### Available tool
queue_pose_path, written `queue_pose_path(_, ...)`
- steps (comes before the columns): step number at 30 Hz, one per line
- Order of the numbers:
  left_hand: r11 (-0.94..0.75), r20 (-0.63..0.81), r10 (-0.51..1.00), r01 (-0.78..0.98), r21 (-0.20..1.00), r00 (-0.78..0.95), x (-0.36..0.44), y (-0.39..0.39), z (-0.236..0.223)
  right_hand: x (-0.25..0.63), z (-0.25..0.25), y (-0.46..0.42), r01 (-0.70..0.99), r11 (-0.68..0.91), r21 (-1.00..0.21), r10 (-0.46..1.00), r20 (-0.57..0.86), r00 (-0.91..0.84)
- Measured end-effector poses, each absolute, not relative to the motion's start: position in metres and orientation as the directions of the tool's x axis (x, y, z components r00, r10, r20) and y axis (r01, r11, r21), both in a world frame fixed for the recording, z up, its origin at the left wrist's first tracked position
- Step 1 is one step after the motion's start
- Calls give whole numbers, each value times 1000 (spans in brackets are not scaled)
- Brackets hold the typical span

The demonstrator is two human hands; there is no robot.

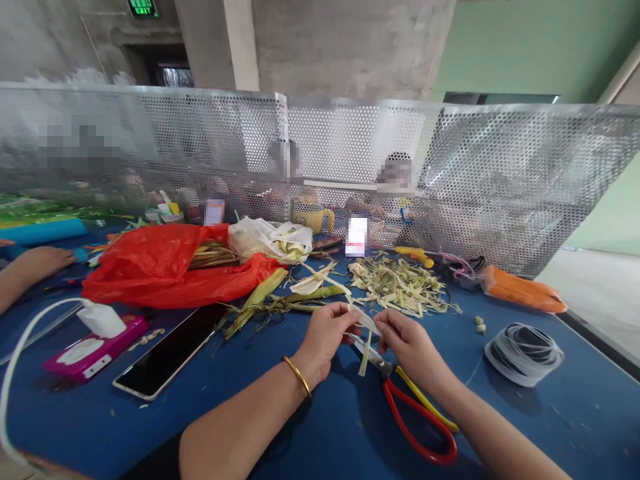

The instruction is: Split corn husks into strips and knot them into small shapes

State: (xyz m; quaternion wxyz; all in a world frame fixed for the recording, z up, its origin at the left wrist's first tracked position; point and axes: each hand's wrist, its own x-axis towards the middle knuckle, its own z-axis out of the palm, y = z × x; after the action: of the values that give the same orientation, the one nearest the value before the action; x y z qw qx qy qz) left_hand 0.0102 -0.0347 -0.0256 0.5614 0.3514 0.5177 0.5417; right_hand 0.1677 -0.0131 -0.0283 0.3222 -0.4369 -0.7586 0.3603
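A pale strip of corn husk (369,323) stretches between my two hands above the blue table. My left hand (327,333), with a gold bangle at the wrist, pinches its left end. The right end is pinched in the fingers of my right hand (404,337). A narrow piece of husk (365,358) hangs down below. Under the hands lies a pair of scissors (421,417) with one red and one yellow handle, its blades partly hidden behind my left hand. Beyond them is a heap of cut husk scraps (400,283).
Red plastic bag (150,263), white bag (273,237), phone (170,353) and magenta power strip (97,350) are to the left. A coil of clear cord (524,353) and an orange packet (523,290) lie right. Another person's hand (43,263) rests far left. A perforated metal screen (215,133) stands behind.
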Motion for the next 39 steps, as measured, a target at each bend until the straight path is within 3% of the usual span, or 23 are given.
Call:
queue_pose_path(6,155,-176,977,-166,974,-117,12,-35,-28,164,-31,-18,490,367,-791,914,207,-349)
queue_pose_path(10,116,-121,991,-78,990,-62,13,-37,-28,164,-31,-20,551,456,-699,880,259,-399)
queue_pose_path(15,130,-135,989,-88,988,-53,12,-37,-27,168,-26,-18,595,472,-651,871,238,-430)
queue_pose_path(25,158,-190,973,-223,962,-131,10,-34,-29,175,-22,-11,387,273,-881,871,55,-489)
queue_pose_path(32,198,-262,956,-372,907,-129,8,-33,-29,173,-19,-11,315,128,-941,903,-21,-430)
queue_pose_path(39,248,-346,930,-485,839,-122,8,-30,-31,175,-12,-11,324,154,-933,902,-1,-432)
